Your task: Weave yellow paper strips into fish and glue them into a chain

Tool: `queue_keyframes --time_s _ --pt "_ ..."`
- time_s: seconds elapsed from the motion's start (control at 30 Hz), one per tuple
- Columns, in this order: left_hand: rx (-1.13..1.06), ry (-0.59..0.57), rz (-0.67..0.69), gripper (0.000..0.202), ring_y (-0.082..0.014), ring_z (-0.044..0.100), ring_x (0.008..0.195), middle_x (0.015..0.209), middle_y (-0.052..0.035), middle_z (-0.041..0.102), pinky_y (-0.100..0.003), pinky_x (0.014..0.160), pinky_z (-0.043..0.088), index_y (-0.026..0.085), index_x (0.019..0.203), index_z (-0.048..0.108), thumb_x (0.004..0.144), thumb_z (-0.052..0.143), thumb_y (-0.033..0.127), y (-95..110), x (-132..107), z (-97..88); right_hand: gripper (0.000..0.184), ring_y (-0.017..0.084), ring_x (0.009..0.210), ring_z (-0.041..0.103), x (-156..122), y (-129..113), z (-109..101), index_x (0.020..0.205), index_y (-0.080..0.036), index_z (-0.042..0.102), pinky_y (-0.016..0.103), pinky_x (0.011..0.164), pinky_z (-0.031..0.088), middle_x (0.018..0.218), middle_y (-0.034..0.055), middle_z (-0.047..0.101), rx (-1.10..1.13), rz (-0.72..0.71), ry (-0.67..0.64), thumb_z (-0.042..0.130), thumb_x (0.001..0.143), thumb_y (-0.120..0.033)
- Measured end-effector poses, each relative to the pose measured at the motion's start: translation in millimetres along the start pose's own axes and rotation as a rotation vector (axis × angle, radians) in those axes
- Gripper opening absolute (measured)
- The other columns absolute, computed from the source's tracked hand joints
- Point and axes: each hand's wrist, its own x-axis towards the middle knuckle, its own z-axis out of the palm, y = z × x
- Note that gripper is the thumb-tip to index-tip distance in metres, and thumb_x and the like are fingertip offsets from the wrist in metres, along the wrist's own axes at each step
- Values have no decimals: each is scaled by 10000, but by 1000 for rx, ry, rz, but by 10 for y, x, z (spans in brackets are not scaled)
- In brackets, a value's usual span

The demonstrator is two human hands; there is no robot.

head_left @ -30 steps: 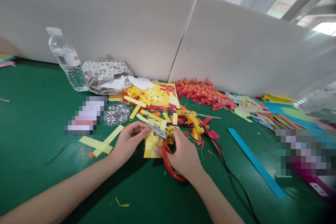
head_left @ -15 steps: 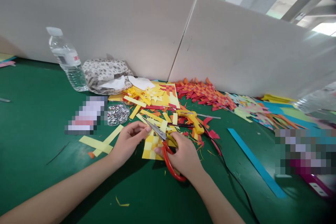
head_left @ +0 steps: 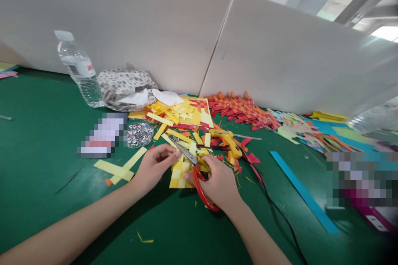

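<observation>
My left hand (head_left: 154, 166) pinches the upper left edge of a small woven piece of yellow paper strips (head_left: 178, 174), holding it just above the green table (head_left: 46, 140). My right hand (head_left: 219, 182) grips red-handled scissors (head_left: 194, 169), fingers through the loops. The steel blades point up and left across the top of the woven piece, close to my left fingertips. Loose yellow strips (head_left: 120, 167) lie just left of my left hand.
A pile of yellow and red paper scraps (head_left: 183, 122) lies behind my hands, with a yellow glue gun (head_left: 226, 140) and its black cord (head_left: 273, 211). Also here: a dish of googly eyes (head_left: 139, 133), a water bottle (head_left: 79, 68), woven red-orange fish (head_left: 244, 109), a blue strip (head_left: 303, 192) and white partition boards (head_left: 155, 20).
The scissors and the woven piece have shifted slightly between frames; the blades stay across its top edge. Both hands keep their hold and place.
</observation>
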Motion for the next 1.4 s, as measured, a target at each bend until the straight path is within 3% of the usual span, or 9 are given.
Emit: queue_keyframes --time_s 0.23,0.43,0.87,1.2,1.4 --pt "40 -3 11 166 -77 505 572 643 20 599 -167 511 379 175 723 610 751 641 335 13 -2 14 316 129 552 514 11 20 -14 687 -208 522 229 519 332 624 -22 562 -7 35 79 596 685 -515" --pt "30 58 -25 182 -70 497 524 636 21 602 -158 476 412 173 709 606 726 660 346 40 24 16 327 136 567 519 21 58 -41 799 -206 501 229 518 353 660 -13 553 -21 88 187 538 732 -524" --pt "-156 148 -149 296 -104 583 560 715 -9 672 -170 443 413 181 841 569 689 695 400 18 59 2 343 121 509 513 -3 16 -21 809 -199 521 230 488 340 682 -7 575 -75 13 122 555 714 -528" --pt "-259 162 -146 302 -109 637 708 797 -3 693 -177 598 494 158 825 589 613 775 264 -47 85 -11 349 154 616 550 10 64 -61 805 -185 500 244 514 317 707 19 568 -231 -30 403 558 730 -521" --pt "-314 169 -155 242 -94 629 641 681 22 668 -206 669 520 156 730 591 632 763 295 -43 95 -10 349 154 576 559 -28 -19 7 757 -197 481 245 496 309 682 14 575 -194 -65 266 531 744 -543"
